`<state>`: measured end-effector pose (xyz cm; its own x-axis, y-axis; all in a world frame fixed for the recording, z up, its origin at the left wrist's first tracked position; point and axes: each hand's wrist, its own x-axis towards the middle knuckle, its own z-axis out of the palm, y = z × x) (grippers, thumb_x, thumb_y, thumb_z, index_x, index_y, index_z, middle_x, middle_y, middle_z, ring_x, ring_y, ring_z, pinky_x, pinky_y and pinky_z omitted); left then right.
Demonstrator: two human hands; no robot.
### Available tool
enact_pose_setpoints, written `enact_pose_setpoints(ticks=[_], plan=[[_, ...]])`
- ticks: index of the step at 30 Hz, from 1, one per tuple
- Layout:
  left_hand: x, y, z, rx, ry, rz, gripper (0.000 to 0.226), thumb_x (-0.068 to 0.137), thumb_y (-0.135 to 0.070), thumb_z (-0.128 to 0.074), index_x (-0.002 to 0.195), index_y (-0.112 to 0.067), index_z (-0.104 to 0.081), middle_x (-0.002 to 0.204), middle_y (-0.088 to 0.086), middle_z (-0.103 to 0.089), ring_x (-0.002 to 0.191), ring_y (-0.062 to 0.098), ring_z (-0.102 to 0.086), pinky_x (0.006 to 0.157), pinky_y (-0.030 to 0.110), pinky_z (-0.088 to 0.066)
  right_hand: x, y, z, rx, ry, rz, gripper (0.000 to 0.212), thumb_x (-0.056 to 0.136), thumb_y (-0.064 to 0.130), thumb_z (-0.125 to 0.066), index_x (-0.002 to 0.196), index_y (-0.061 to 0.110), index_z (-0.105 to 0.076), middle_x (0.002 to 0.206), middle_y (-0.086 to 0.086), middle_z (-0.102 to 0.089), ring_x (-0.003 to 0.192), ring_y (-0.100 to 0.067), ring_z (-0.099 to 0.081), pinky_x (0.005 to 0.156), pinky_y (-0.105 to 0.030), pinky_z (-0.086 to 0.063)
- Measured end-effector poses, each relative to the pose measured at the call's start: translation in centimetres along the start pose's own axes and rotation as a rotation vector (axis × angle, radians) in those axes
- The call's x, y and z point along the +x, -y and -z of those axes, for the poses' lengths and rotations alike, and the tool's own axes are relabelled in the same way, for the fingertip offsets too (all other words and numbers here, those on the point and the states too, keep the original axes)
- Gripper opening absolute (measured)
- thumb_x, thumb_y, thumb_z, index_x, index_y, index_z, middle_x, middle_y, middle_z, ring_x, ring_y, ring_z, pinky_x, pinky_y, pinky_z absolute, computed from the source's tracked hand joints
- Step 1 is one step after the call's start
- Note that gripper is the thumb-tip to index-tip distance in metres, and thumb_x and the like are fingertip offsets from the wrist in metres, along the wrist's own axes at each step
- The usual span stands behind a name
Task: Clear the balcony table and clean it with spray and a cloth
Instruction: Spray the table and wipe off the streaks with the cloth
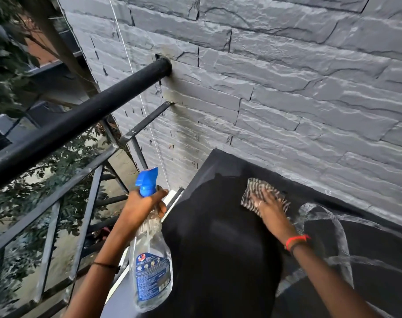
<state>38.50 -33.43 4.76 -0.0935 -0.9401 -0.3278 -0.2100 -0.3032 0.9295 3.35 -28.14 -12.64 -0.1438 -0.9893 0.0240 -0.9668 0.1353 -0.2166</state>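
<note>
Flat fingers of the right hand [267, 204] press the cloth [255, 191] on the table [218, 226]; the left hand [141, 206] grips the bottle [150, 271] beyond the left edge, beside the railing [64, 125]; a slip could drop it over.

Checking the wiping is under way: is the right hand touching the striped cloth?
Touching. The head view shows the right hand laid flat on the striped cloth, pressing it onto the black table.

Black railing [80, 117] meets grey stone wall [287, 88]; seemingly foliage [5, 72] beyond.
</note>
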Motion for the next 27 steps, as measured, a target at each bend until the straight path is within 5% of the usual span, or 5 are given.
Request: enact_pose_setpoints(ticks=[8,13,18,27], plan=[[0.3,-0.4,-0.6,-0.002,-0.002,0.002,0.016,0.087,-0.009,-0.063,0.075,-0.007,-0.053,0.049,0.011,-0.059,0.037,0.016,-0.049,0.049,0.027,-0.043,10.7,6.8,0.1,0.002,0.159,0.011,0.048,0.101,0.029,-0.026,0.147,0.014,-0.026,0.155,-0.022,-0.009,0.144,-0.033,-0.005,0.117,-0.037,0.000],[0.7,-0.5,-0.7,0.006,0.010,-0.010,0.015,0.088,-0.010,-0.062,0.076,-0.005,-0.054,0.053,0.014,-0.059,0.039,0.016,-0.049,0.048,0.024,-0.042,7.1,13.7,0.1,0.080,0.194,0.260,0.060,0.093,-0.003,-0.034,0.148,0.020,-0.025,0.155,-0.021,-0.004,0.144,-0.034,-0.002,0.117,-0.049,-0.006],[1.5,-0.4,-1.2,0.007,0.024,-0.028,0.017,0.088,-0.011,-0.063,0.077,-0.001,-0.055,0.052,0.014,-0.058,0.039,0.016,-0.049,0.045,0.023,-0.040,0.6,11.1,0.2,0.090,0.200,0.388,0.061,0.094,-0.003,-0.035,0.149,0.021,-0.022,0.157,-0.010,0.005,0.145,-0.026,0.006,0.117,-0.041,0.008],[1.5,-1.0,-1.4,0.005,0.050,-0.060,0.016,0.088,-0.011,-0.062,0.078,-0.003,-0.054,0.052,0.015,-0.057,0.045,0.019,-0.048,0.050,0.024,-0.042,6.0,3.6,0.4,-0.003,0.025,-0.015,0.062,0.092,0.003,-0.036,0.147,0.028,-0.023,0.155,-0.020,-0.009,0.145,-0.030,-0.005,0.117,-0.048,-0.008]])
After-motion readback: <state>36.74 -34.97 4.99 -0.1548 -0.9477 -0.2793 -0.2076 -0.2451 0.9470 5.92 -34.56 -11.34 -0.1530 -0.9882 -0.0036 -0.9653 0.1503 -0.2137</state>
